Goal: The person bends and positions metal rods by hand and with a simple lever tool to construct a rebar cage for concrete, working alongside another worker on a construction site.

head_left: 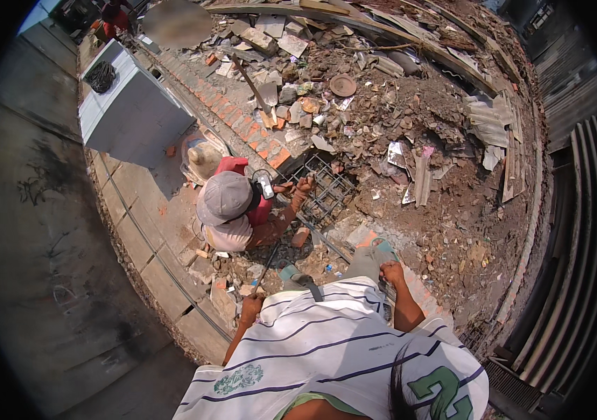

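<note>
Low at my left side, my left hand (251, 306) is closed round the lower end of a thin dark rod (268, 268), which slants up toward the crouching co-worker. By my right thigh, my right hand (391, 272) has its fingers curled in; anything inside them is hidden. Ahead of me a co-worker in a grey cap (225, 197) crouches, a hand (305, 184) held at a rebar grid (323, 189) set in a pit. A loose brick (300, 237) lies between the co-worker and my sandalled feet (384, 247).
A row of bricks (242, 124) runs toward the far left, beside a white block stack (134, 105) topped by coiled wire (101, 76). Rubble and soil (424, 112) spread right. A sack (202, 155) stands behind the co-worker. Corrugated sheets (578, 259) lean at far right.
</note>
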{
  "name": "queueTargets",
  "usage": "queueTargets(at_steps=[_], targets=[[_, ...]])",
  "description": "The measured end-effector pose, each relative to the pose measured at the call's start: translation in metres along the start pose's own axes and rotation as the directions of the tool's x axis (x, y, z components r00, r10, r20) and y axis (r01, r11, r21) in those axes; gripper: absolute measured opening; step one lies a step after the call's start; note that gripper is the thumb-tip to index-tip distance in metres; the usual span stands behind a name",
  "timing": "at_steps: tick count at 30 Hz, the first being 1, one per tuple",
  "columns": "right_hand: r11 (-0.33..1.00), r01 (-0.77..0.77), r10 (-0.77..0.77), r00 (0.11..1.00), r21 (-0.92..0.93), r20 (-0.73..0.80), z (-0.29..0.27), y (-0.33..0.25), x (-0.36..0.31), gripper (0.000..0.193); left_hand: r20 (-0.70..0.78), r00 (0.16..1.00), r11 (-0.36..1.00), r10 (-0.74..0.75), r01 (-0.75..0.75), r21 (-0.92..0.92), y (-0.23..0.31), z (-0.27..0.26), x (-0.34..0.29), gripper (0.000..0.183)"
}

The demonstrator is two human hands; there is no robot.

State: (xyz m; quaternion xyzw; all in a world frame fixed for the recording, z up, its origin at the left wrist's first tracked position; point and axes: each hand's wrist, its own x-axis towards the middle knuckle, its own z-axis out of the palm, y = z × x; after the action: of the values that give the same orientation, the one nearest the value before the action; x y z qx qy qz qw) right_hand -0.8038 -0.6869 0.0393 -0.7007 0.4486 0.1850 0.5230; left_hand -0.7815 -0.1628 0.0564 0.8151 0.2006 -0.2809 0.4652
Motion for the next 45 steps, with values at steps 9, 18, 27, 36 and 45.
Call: queueTargets(at_steps=[9, 18, 27, 36, 45], targets=[[0.995, 0.071, -0.070, 0.997, -0.068, 0.013, 0.004, -0.034, 0.014, 0.014, -0.089, 0.993, 0.993, 0.076, -0.068, 0.095, 0.020, -0.005, -0.004, 0.022], [0.987, 0.126, -0.126, 0.992, -0.100, 0.008, 0.012, -0.043, 0.026, 0.019, -0.060, 0.998, 1.000, -0.025, 0.025, 0.009, 0.009, -0.015, -0.007, 0.027], [0.992, 0.092, -0.089, 0.995, -0.083, 0.041, 0.024, -0.036, 0.027, 0.011, -0.096, 0.995, 0.997, 0.018, -0.010, 0.078, -0.045, -0.010, 0.009, 0.034], [0.980, 0.122, -0.118, 0.992, -0.156, 0.038, 0.033, -0.025, 0.025, 0.015, -0.077, 0.994, 0.997, 0.073, -0.074, -0.014, -0.041, -0.019, 0.005, 0.032], [0.976, 0.132, -0.135, 0.991, -0.173, -0.006, 0.041, -0.027, -0.011, 0.013, 0.133, 0.953, 0.829, -0.271, 0.302, -0.470, -0.039, -0.033, 0.008, 0.010]])
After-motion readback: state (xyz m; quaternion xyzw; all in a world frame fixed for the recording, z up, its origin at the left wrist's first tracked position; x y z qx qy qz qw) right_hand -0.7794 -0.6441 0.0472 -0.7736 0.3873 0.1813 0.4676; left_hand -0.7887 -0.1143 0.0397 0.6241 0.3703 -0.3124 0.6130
